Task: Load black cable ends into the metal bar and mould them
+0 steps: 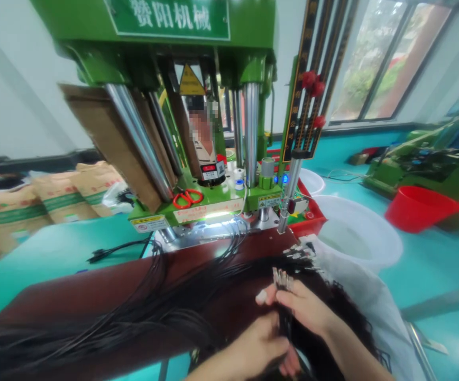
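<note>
A bundle of black cables (285,320) stands upright between my hands, its metal connector ends (282,279) gathered at the top. My right hand (301,302) is closed around the bundle just below the connectors; a white cover sits on one fingertip. Lower down, my left hand (259,346) wraps the same bundle, with some of its fingers hidden. Many more black cables (198,288) lie across the brown table (106,288). Another group of connector ends (303,254) rests at the table's right side, just beyond my right hand.
A green press machine (229,198) stands behind the table, with red-handled scissors (187,199) on its base. White basins (360,233) and a red bucket (420,209) are on the right. Paper sacks (61,198) line the left wall. White sheeting (372,296) hangs at the table's right end.
</note>
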Action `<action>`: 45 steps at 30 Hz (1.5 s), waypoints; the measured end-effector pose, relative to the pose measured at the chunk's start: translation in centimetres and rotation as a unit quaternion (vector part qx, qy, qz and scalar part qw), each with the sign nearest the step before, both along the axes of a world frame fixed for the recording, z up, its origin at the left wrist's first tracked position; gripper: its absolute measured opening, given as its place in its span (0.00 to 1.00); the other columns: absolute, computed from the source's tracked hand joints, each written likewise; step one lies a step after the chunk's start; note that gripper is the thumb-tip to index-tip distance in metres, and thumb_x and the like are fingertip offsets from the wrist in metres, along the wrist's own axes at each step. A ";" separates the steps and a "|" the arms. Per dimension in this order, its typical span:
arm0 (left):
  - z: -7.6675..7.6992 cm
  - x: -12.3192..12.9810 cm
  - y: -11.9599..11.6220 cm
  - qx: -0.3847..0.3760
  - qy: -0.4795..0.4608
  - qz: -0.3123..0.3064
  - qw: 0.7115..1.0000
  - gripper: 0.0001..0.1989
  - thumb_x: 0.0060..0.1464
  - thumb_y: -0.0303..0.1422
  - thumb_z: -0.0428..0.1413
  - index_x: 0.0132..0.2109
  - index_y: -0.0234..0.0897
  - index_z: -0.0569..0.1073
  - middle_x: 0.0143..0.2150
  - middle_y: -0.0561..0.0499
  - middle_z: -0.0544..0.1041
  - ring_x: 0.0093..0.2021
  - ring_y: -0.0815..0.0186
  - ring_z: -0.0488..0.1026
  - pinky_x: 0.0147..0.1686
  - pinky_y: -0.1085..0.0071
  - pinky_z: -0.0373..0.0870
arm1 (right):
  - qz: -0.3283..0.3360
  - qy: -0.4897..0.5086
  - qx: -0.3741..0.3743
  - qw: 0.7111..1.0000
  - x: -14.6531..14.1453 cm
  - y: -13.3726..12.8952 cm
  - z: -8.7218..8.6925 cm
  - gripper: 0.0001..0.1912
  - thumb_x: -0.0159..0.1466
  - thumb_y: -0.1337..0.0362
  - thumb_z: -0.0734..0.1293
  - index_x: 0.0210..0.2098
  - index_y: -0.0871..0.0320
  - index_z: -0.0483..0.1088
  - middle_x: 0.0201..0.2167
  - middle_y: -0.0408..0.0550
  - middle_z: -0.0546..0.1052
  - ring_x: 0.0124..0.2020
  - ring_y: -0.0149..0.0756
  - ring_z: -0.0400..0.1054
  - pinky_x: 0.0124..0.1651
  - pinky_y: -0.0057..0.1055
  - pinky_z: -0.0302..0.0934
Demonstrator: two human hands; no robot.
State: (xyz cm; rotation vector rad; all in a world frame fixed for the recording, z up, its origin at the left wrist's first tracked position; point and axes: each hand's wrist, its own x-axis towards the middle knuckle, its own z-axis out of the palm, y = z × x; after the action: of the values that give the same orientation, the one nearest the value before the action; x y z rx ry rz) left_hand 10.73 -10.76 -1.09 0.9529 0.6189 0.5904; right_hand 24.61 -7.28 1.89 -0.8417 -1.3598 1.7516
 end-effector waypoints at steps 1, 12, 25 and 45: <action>0.1 0.0 -0.1 -0.008 -0.011 0.027 1.000 0.26 0.44 0.43 0.59 0.45 0.33 0.60 0.26 0.50 0.74 0.20 0.72 0.69 0.18 0.80 0.59 | 0.017 -0.028 -0.012 0.999 -0.2 -0.4 -0.2 0.11 0.59 0.59 0.65 0.35 0.59 0.75 0.33 0.49 0.77 0.33 0.37 0.72 0.44 0.38 0.64; -0.3 2.2 -0.2 -0.033 -0.018 0.145 0.989 0.21 0.48 0.50 0.52 0.31 0.32 0.65 0.11 0.59 0.61 0.08 0.77 0.53 0.10 0.79 0.46 | 0.122 -0.123 0.143 0.974 0.1 5.2 4.2 0.20 0.65 0.56 0.57 0.55 0.50 0.63 0.56 0.46 0.65 0.58 0.39 0.55 0.60 0.43 0.44; 0.6 2.6 1.7 -0.110 -0.066 0.247 0.961 0.24 0.40 0.51 0.57 0.30 0.32 0.65 0.16 0.58 0.63 0.12 0.77 0.56 0.12 0.77 0.49 | 0.306 -0.271 0.171 0.897 -2.3 5.8 4.4 0.26 0.62 0.56 0.58 0.58 0.55 0.58 0.59 0.51 0.60 0.48 0.41 0.65 0.36 0.28 0.67; -0.1 -2.4 3.3 -0.069 -0.043 0.358 0.930 0.20 0.45 0.48 0.55 0.33 0.39 0.58 0.15 0.63 0.58 0.12 0.80 0.49 0.12 0.80 0.42 | 0.091 -0.596 0.246 0.759 -4.0 15.2 1.9 0.07 0.49 0.73 0.61 0.28 0.59 0.64 0.28 0.47 0.73 0.31 0.36 0.67 0.32 0.27 0.55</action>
State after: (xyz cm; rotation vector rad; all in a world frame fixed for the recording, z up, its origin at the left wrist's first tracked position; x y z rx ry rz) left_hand 8.31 -7.43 -1.17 0.5444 0.9218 1.2126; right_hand 20.65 7.91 3.76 -1.6363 -2.6148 0.7185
